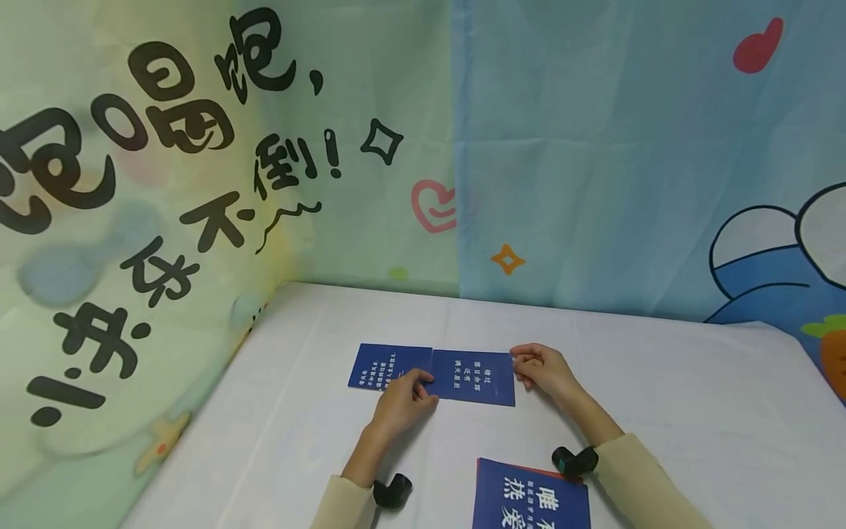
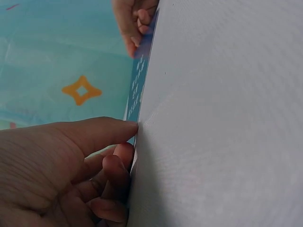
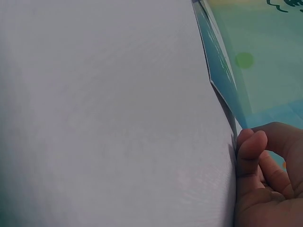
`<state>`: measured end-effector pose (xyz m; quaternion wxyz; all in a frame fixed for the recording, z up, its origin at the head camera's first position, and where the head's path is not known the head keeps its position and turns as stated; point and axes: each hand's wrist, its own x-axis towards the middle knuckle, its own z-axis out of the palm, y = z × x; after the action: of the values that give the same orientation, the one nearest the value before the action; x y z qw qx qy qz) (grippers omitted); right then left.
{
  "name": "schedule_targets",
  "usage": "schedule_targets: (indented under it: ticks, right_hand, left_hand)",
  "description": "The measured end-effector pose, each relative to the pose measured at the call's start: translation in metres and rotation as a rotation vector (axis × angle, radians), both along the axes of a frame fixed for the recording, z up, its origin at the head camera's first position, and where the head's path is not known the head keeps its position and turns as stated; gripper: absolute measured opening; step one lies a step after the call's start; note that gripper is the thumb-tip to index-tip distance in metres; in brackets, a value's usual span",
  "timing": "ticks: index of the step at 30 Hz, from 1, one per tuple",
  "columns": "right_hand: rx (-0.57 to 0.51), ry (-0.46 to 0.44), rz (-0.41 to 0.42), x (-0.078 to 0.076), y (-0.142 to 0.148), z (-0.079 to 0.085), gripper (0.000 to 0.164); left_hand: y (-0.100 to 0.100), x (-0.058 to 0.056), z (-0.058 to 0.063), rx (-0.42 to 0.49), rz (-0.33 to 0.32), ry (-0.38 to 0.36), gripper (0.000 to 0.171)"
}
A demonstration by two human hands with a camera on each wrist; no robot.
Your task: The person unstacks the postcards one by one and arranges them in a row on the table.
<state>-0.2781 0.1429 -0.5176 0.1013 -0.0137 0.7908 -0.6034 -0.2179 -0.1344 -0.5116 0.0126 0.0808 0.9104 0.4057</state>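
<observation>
Two blue cards with white lettering lie side by side on the white table in the head view: a left card [image 1: 383,360] and a right card [image 1: 476,378]. Where they meet, my left hand [image 1: 403,404] holds the right card's near left corner with thumb and index finger, its palm side partly covering the left card. At the right card's far right corner, my right hand [image 1: 542,371] pinches the edge between thumb and finger. The right wrist view shows that hand's fingertips [image 3: 253,142] at the card's end, which rises slightly off the table.
Near the front edge lies a larger blue card [image 1: 492,492] with white lettering, a red edge [image 1: 545,472] showing beneath it. The right forearm passes beside it. A printed cloth backdrop [image 1: 562,147] stands behind the white-covered table [image 1: 694,411].
</observation>
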Motion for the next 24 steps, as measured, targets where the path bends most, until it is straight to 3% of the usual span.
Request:
schedule_targets:
  ticks: [24]
  right_hand:
    - [-0.045, 0.049, 0.019, 0.0034, 0.0064, -0.0027, 0.040]
  left_hand:
    - [0.0027, 0.0020, -0.0018, -0.011, 0.015, 0.007, 0.031]
